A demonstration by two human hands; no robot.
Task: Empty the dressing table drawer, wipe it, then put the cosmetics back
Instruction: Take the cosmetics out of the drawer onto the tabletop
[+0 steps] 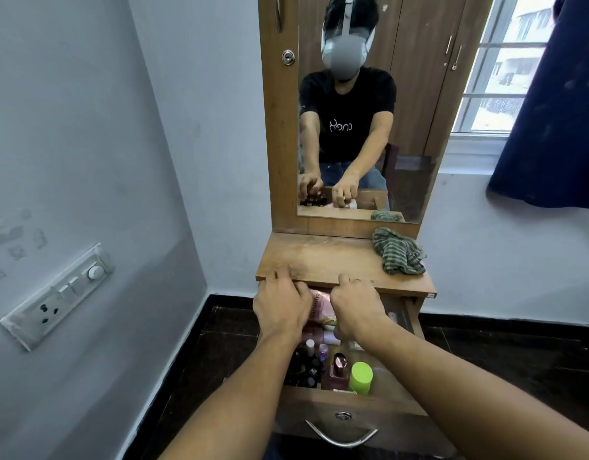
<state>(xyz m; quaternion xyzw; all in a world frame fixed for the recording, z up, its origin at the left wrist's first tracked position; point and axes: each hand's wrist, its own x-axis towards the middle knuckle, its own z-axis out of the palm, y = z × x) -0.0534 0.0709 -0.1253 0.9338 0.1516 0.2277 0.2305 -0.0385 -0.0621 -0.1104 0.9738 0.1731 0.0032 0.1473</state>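
Observation:
The dressing table drawer point(353, 406) stands pulled out, with cosmetics inside. Both my hands reach into its back part, under the table top's edge. My left hand point(281, 303) curls down at the back left; the mirror shows it gripping small dark bottles. My right hand point(356, 308) curls down beside it, and in the mirror it holds a white bottle. A pink tube point(321, 308) lies between the hands. Nearer the drawer's front are dark nail polish bottles point(306, 370), a pink perfume bottle point(338, 370) and a green-capped bottle point(361, 376).
A green striped cloth point(399, 252) lies crumpled on the right of the wooden table top point(319, 257). The mirror point(363, 127) rises behind it. The left wall carries a switchboard point(57, 293). A dark blue curtain point(552, 111) hangs at the right by the window.

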